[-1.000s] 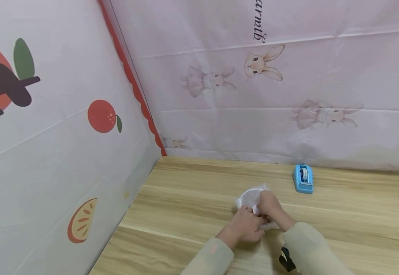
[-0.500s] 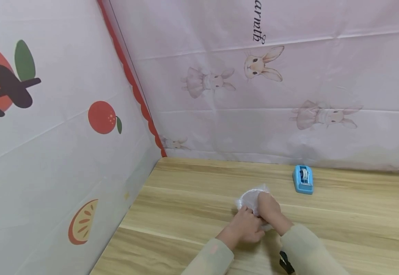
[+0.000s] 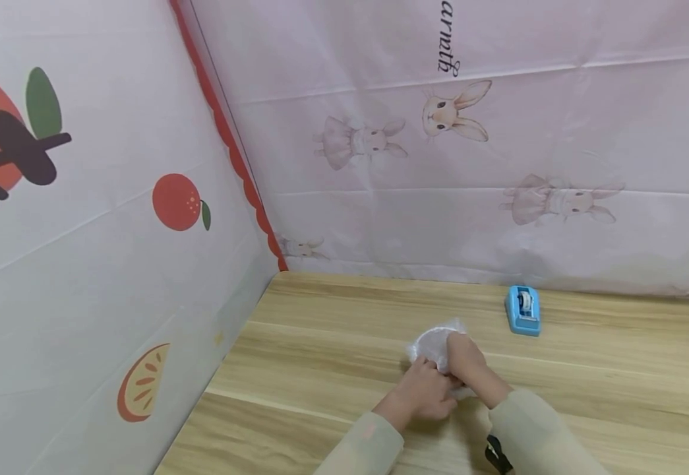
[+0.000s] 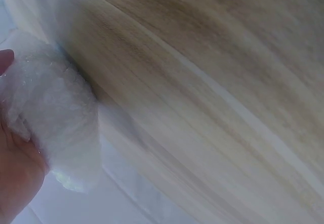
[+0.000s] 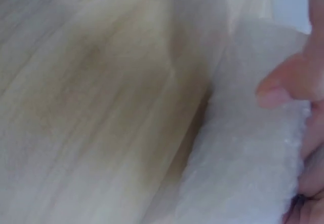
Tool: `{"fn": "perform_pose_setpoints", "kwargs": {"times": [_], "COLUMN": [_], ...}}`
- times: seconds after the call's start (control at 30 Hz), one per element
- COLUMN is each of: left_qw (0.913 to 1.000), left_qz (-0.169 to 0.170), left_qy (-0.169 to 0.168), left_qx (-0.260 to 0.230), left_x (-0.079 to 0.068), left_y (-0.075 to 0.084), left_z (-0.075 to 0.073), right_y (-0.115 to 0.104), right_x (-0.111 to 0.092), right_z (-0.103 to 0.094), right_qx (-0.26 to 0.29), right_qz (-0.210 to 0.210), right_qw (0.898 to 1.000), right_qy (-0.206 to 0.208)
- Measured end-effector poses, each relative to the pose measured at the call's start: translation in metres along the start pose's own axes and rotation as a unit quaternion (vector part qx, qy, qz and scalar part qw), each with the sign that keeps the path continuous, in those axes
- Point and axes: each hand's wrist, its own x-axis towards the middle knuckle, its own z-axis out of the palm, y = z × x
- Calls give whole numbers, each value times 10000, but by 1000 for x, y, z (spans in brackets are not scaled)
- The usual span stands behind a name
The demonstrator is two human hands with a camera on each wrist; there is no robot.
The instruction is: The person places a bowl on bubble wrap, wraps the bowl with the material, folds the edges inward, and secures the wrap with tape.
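Note:
A small round bundle of clear bubble wrap [image 3: 432,344] sits on the wooden table, under both hands. My left hand [image 3: 426,390] grips its near left side; in the left wrist view the crinkled wrap bulges out past the palm. From the right, my right hand [image 3: 465,359] holds the same bundle with curled fingers. The right wrist view shows a fingertip [image 5: 276,95] pressed on the wrap's smooth white face. What lies inside the wrapping is hidden, and the hands cover its near part.
A blue tape dispenser [image 3: 523,311] with a roll stands farther back on the right, near the pink rabbit-print wall cover [image 3: 415,224]. Beside the right sleeve lies a partly covered black object [image 3: 497,455]. A white fruit-print sheet [image 3: 83,264] borders the table's left edge.
The right hand has shifted slightly on the bundle, drawing in closer to the left hand. The loose flap of wrap at the near right shows less now. The left hand stays put.

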Motion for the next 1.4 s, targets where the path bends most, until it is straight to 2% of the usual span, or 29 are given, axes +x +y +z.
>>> {"fn": "perform_pose_setpoints", "kwargs": {"times": [0.1,0.23,0.5,0.6,0.77,0.9,1.17,1.4], "left_qw": [10000,10000,9999,9998,9997,10000,9999,9999], "left_qz": [-5,-35,-39,-5,37,-29,-78,-24], "left_qy": [-45,-63,6,60,111,26,-18,61], "left_qx": [7,22,133,179,214,87,87,107], "left_x": [0,2,1,1,1,0,0,1], "left_y": [0,0,1,1,2,3,2,2], "left_z": [-2,-1,2,2,1,1,-1,0], "right_y": [-1,-3,-1,0,-2,-3,-4,-2], "right_x": [1,1,-2,-2,-1,-1,-3,-2], "right_z": [1,2,1,2,3,2,1,2], "right_qx": [-43,-142,-74,-95,-374,-627,-1143,-1284], "right_qz": [165,197,-131,-69,121,258,186,123], "right_qw": [9998,9997,9996,9997,9992,9977,9933,9916], "right_qy": [-75,36,219,198,43,-44,-11,-83]}}
